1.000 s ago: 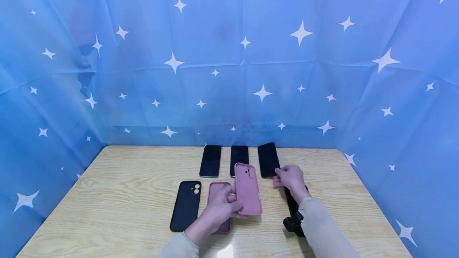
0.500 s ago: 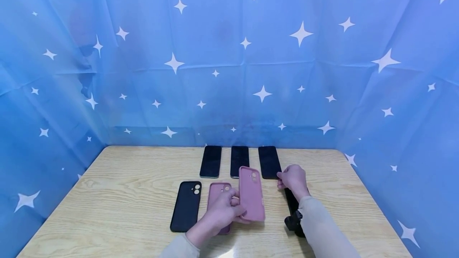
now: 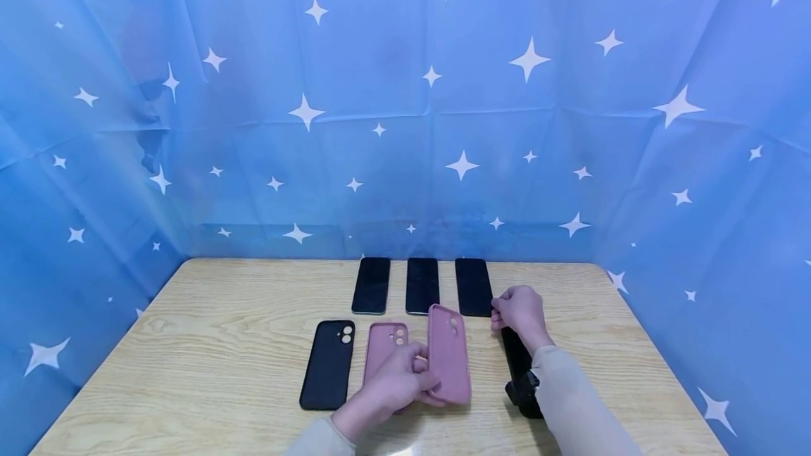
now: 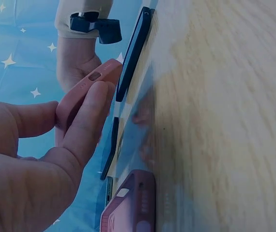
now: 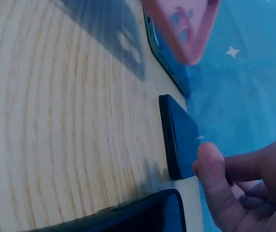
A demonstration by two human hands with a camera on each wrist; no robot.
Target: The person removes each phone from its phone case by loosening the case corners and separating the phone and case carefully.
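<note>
My left hand (image 3: 400, 375) pinches a pink phone case (image 3: 450, 356), thumb on one side and fingers on the other. The case is raised and tilted, its hollow inside and camera cutout showing in the head view. Partly behind that hand, a second pink phone case (image 3: 382, 347) lies on the table. My right hand (image 3: 521, 312) is curled, thumb and forefinger together with nothing between them, right by the near corner of the rightmost black phone (image 3: 474, 287). Beneath the right wrist is a long black case-like slab (image 3: 516, 354), partly hidden by the arm.
Two more dark phones, the left one (image 3: 371, 286) and the middle one (image 3: 422, 283), lie along the back of the wooden table (image 3: 209, 343). A black phone case (image 3: 327, 364) lies at the front left. A blue star-patterned curtain (image 3: 380, 90) surrounds the table's back and sides.
The rightmost phone, tilted up a second ago, now lies flat in line with the others. My left hand has brought the pink case slightly right and nearer, tilting it further.
</note>
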